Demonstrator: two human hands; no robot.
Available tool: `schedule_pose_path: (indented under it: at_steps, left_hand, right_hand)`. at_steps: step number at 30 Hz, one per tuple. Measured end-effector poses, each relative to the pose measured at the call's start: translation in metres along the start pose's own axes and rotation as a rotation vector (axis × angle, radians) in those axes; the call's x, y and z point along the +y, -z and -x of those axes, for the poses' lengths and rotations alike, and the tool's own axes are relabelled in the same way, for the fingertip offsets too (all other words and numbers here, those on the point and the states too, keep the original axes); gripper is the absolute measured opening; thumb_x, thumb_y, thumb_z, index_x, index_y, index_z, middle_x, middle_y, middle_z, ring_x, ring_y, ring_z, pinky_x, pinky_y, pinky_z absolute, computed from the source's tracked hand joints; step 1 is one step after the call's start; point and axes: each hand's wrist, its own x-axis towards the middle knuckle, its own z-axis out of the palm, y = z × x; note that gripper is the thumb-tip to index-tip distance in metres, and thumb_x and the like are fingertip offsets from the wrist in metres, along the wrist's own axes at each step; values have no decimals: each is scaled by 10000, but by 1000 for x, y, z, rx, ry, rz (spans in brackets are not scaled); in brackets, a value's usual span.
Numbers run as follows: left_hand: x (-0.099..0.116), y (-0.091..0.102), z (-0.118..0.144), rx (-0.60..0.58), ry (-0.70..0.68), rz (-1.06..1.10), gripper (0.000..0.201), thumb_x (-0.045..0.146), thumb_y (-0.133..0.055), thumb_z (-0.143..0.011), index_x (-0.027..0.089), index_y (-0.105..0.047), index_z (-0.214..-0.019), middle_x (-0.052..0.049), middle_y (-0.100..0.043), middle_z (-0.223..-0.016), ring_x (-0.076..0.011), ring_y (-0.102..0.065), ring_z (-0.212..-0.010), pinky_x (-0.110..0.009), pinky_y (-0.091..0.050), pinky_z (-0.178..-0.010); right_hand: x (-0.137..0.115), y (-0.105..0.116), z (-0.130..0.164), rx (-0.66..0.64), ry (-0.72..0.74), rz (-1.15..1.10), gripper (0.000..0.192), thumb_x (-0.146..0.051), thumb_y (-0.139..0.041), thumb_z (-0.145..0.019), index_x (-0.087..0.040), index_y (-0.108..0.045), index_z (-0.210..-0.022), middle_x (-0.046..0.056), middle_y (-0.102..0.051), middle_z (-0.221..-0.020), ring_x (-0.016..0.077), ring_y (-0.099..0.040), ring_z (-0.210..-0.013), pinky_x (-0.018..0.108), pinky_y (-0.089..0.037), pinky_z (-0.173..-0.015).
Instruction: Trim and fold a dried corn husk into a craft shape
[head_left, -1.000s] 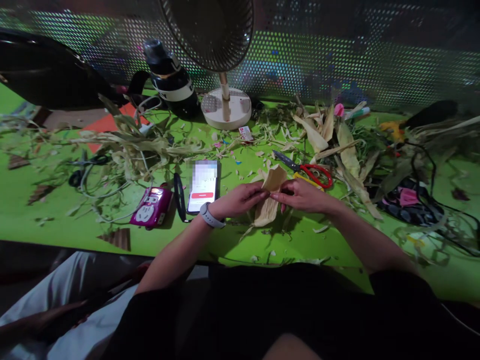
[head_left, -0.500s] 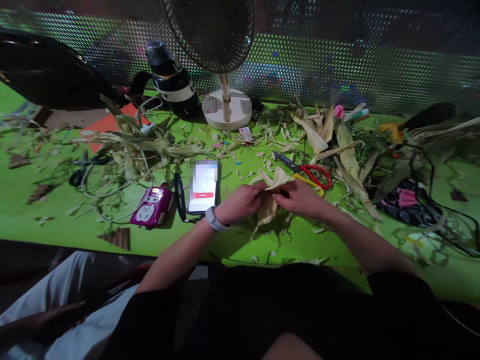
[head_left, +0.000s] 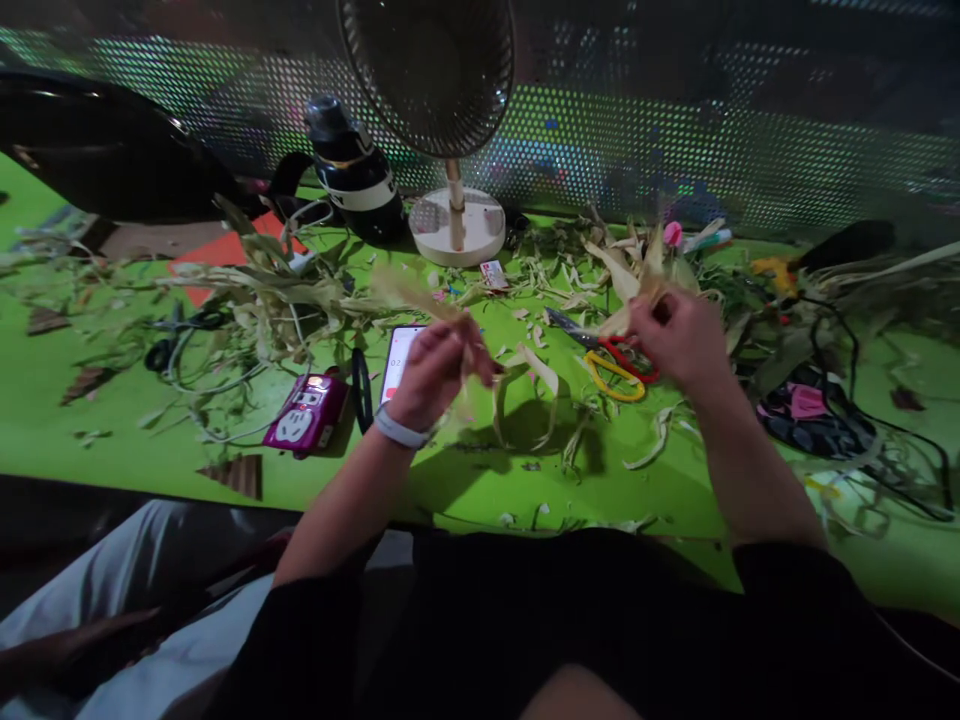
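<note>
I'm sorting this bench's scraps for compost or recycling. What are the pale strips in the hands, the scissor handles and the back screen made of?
Pale tan strips: dried plant husk, probably corn; matte, fibrous, curling.
Red and yellow scissor handles: likely smooth moulded plastic, on dark metal-looking blades.
Perforated back screen: seemingly sheet metal, with regular punched holes.
The left hand and right hand each pinch a strip.

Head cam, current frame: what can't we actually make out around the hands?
- Phone: mostly hidden behind the left hand.
- Husk strip in the left hand: motion-blurred, edges unclear.
- Right hand: blurred; its grip on the husk piece is hard to read.
- Scissors: handles partly behind the right hand.
- Fan: top cut off by the frame edge.
</note>
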Motion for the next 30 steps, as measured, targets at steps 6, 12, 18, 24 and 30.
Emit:
schedule_pose_path:
  at_steps: [6,12,18,24,30]
  left_hand:
    - [6,13,-8,51,253,318,152,277,-655,-764,168,-566,-707,38,-548,-510,-75,-530,-436,-169,-434,-439]
    - [-32,-14,-5,-51,472,10,297,365,-735,-710,145,-639,-885,-29,-679,-787,-123,-650,-681,-231,-525,-619]
    - [-39,-26,2,-92,509,2,332,442,-679,-755,164,-597,-917,9,-628,-720,-97,-608,-554,-200,-463,-481]
    - [-39,-39,10,-320,465,-132,358,516,-551,-835,165,-530,-904,57,-511,-570,-44,-430,-370,-174,-275,-352]
    - [-34,-32,9,-416,366,-271,354,505,-455,-894,156,-510,-879,75,-422,-536,-50,-411,-396,-190,-327,-404]
  right_hand:
    - [29,7,-24,-467,-263,-384,193,-305,-651,-747,-163,-581,-637,24,-629,-555,140,-566,-463,249,-437,-467]
    - [11,-21,-15,-718,-118,-313,246,-395,-691,-708,-164,-607,-696,-16,-570,-543,117,-527,-483,230,-382,-468]
    - [-13,-21,5,-432,-30,-521,417,-534,-598,-790,-168,-667,-979,4,-593,-648,110,-490,-530,234,-353,-491]
    - [-44,-45,31,-511,-16,-883,418,-557,-628,-763,-146,-683,-818,-40,-505,-522,72,-411,-444,217,-302,-429]
    - [-28,-43,15,-223,-144,-977,467,-598,-645,-734,-167,-562,-576,-65,-414,-398,44,-309,-331,207,-229,-341]
